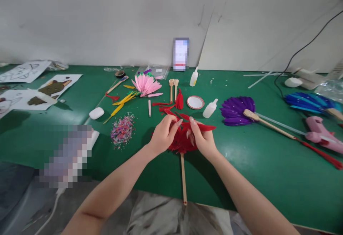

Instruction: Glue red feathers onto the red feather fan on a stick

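Note:
Both my hands are over a red feather fan [182, 143], whose wooden handle [183, 179] points toward me past the table's front edge. My left hand [164, 133] is closed in a pinch on a red feather, thumb against fingertips. My right hand [203, 138] pinches a long red feather [208, 127] that sticks out to the right beyond the fingers. The fingertips of the two hands are close together, and they hide part of the fan's top. Just beyond them lie more red feathers [179, 99] and two wooden fan handles [171, 90].
Two white glue bottles [210, 108], [194, 77] and a small dish [195, 102] stand beyond my hands. Left are a sequin pile [122, 130], yellow feathers [122, 106] and pink feathers [146, 84]. Right are a purple fan [238, 111], a blue fan [308, 102] and a pink glue gun [324, 135].

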Demonstrator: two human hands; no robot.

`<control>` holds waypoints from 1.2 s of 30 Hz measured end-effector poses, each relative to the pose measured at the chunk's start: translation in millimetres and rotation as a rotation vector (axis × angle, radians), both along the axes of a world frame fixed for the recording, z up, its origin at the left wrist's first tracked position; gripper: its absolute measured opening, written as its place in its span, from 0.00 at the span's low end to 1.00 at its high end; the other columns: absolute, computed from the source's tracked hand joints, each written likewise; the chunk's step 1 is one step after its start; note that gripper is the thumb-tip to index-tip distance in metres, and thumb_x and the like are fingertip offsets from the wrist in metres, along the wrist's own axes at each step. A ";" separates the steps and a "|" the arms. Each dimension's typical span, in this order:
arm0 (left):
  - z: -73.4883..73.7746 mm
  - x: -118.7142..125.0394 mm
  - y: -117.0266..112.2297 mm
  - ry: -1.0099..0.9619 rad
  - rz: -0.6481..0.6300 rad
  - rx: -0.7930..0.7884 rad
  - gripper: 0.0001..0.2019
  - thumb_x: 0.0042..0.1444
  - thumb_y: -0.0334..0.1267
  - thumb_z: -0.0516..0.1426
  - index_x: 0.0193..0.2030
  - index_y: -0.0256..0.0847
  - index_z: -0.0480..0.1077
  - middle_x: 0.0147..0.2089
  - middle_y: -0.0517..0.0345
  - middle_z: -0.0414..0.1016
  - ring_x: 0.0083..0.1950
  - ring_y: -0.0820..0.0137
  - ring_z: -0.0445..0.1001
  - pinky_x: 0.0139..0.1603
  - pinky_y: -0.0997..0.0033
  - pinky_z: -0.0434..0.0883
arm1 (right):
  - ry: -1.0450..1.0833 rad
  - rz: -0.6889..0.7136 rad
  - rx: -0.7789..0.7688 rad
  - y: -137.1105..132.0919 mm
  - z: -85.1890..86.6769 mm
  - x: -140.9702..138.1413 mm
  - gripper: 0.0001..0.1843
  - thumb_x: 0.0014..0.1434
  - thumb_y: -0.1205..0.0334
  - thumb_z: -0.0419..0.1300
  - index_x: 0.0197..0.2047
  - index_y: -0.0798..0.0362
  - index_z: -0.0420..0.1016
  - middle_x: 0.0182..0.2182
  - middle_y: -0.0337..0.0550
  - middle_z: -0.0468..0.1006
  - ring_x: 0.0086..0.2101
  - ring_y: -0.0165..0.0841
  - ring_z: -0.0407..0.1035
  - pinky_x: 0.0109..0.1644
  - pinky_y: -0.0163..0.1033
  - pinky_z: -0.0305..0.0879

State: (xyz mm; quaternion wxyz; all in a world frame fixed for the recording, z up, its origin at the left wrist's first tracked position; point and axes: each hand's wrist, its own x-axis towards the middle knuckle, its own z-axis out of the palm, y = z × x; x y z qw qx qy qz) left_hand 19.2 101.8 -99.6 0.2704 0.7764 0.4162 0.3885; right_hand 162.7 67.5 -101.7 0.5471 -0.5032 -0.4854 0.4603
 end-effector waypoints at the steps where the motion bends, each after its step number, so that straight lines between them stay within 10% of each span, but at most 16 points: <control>1: -0.1 0.1 0.1 0.010 -0.001 0.007 0.08 0.63 0.40 0.48 0.33 0.41 0.61 0.29 0.61 0.65 0.30 0.74 0.66 0.33 0.74 0.63 | -0.006 0.006 0.003 0.1 0.3 0.4 0.27 0.61 0.43 0.50 0.17 0.51 0.63 0.08 0.31 0.58 0.10 0.24 0.53 0.15 0.33 0.50; 36: 0.8 -3.3 -3.1 0.064 -0.049 -0.005 0.08 0.64 0.38 0.44 0.36 0.40 0.59 0.30 0.61 0.64 0.29 0.74 0.64 0.30 0.75 0.61 | 0.070 0.018 -0.005 -3.1 1.8 0.6 0.27 0.61 0.44 0.51 0.17 0.53 0.65 0.09 0.33 0.61 0.09 0.23 0.53 0.13 0.32 0.49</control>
